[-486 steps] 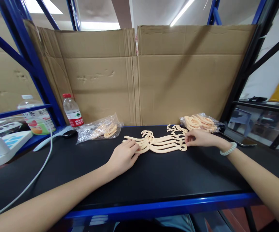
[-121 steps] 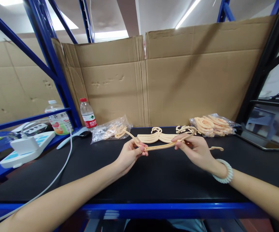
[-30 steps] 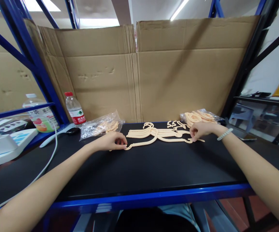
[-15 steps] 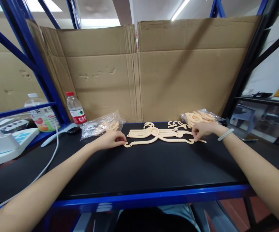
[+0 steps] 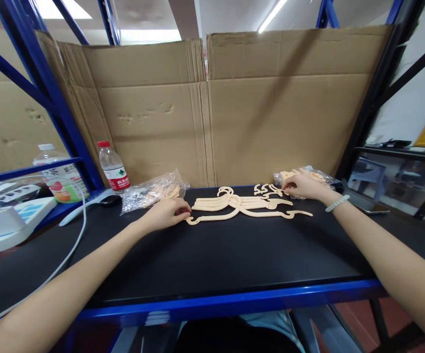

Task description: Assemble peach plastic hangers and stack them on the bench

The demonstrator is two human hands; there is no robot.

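Note:
Several flat peach plastic hangers lie stacked on the black shelf top. My left hand rests by the stack's left end, fingers curled, fingertips touching the tip of the front hanger. My right hand reaches the clear bag of peach hook parts at the back right, its fingers pinched at the bag's mouth; what they hold is hidden. A few loose hook pieces lie just left of that hand.
A second clear bag of peach parts lies at the back left, beside a water bottle. Cardboard sheets wall the back. A white power strip and its cable sit left. Blue rack posts frame the shelf.
My right hand has left the right end of the hanger stack and moved back and up to the bag of hook parts. My left hand has hardly moved.

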